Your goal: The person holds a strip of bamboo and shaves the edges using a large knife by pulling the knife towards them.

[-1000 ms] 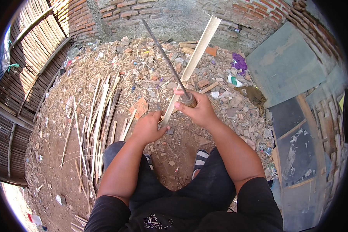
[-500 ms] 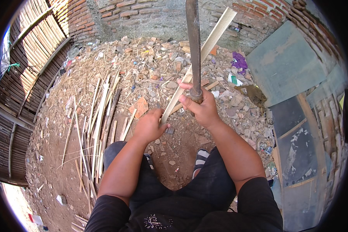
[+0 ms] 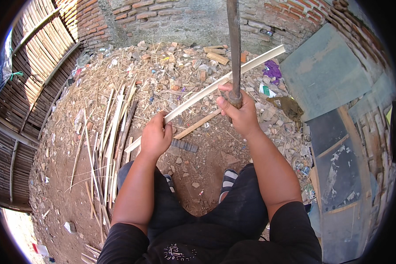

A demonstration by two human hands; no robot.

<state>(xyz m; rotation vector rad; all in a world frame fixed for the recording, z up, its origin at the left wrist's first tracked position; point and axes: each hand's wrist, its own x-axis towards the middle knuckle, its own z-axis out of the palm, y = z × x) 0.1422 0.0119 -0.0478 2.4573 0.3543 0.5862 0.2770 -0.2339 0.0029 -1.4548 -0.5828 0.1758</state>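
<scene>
My left hand is closed around a long pale split strip of wood or bamboo. The strip slants up to the right, and its lower end pokes out beyond my wrist. My right hand grips the handle of a machete, whose dark, worn blade stands upright in front of the strip. Whether blade and strip touch, I cannot tell. Below them, a light brown stick lies slanting on the ground beside a dark grey ridged block.
Several long strips lie on the dirt to my left. Rubble and straw spread toward a brick wall. At right lean grey-green panels, with a purple cloth or bag nearby. A bamboo-slat wall stands at far left.
The strip has swung to a flatter slant, its far end moving right and down. My left hand has shifted left along with it. The machete and right hand have moved slightly right.
</scene>
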